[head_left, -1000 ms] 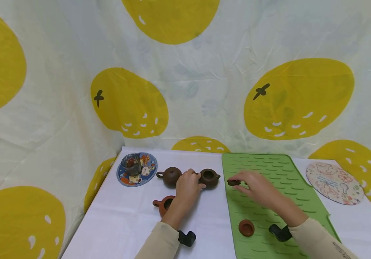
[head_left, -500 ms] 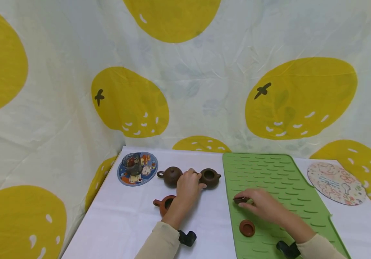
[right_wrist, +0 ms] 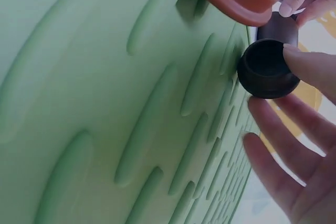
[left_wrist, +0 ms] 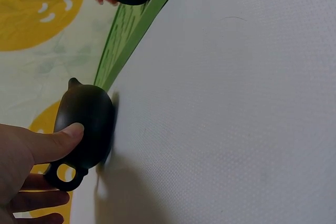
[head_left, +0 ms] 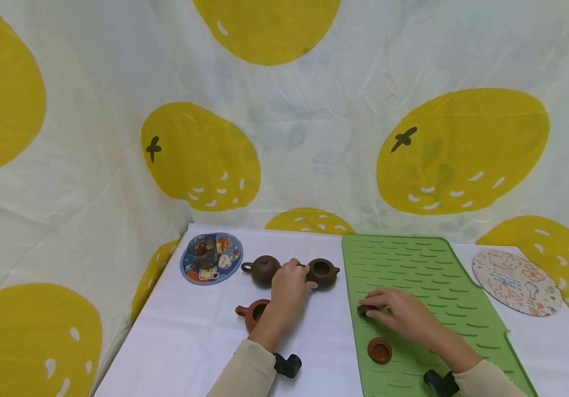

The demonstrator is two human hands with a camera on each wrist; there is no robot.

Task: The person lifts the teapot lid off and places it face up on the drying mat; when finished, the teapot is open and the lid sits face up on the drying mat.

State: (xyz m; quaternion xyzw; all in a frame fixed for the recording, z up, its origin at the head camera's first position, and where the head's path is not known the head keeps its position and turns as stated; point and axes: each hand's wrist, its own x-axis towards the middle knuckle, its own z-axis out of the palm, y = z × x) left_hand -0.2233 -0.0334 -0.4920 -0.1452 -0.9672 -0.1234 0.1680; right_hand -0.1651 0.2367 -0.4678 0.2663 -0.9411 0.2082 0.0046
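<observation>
At the table's middle my left hand [head_left: 286, 284] holds a dark brown teapot [head_left: 328, 281] with its top uncovered. In the left wrist view the thumb lies against the side of this teapot [left_wrist: 89, 121], near its ring handle [left_wrist: 66, 186]. My right hand [head_left: 398, 313] pinches a small dark lid [head_left: 365, 310] low over the left part of the green mat [head_left: 423, 259]. From the right wrist the lid [right_wrist: 269, 85] shows its hollow side, thumb at the rim and fingers on the opposite edge. A reddish-brown lid [head_left: 379, 350] lies hollow side up nearer me.
Left of my left hand stands another dark teapot [head_left: 263, 271], its lid on. A reddish teapot [head_left: 252, 315] without a lid is partly hidden by my left forearm. A glass [head_left: 202, 252] stands on a blue round coaster [head_left: 225, 270]; a floral oval mat [head_left: 515, 282] lies far right.
My right hand has carried the dark lid toward me and slightly right, from beside the open teapot to lower over the green mat. The left hand has stayed on the teapot.
</observation>
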